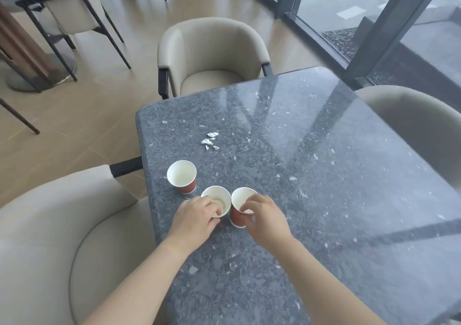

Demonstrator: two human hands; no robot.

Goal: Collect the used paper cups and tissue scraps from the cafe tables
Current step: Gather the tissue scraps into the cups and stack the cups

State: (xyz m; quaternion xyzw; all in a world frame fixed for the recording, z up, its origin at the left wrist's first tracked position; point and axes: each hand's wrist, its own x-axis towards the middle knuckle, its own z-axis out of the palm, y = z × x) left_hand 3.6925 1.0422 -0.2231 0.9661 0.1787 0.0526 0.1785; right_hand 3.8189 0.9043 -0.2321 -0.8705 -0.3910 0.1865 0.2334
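Three red paper cups with white insides stand near the left edge of the dark speckled table (324,175). My left hand (193,221) grips the rim of the middle cup (219,198), thumb inside it. Beside it, my right hand (264,218) pinches the rim of the right cup (239,207). The third cup (181,176) stands alone, a little farther and to the left. Several small white tissue scraps (210,140) lie on the table beyond the cups, with two tiny bits (164,121) farther off.
A beige armchair (62,237) sits at the table's left near me, another (212,57) at the far end, and a third (419,125) on the right. Glass wall panels (374,12) run along the right. More chairs and a table base (50,70) stand at the back left.
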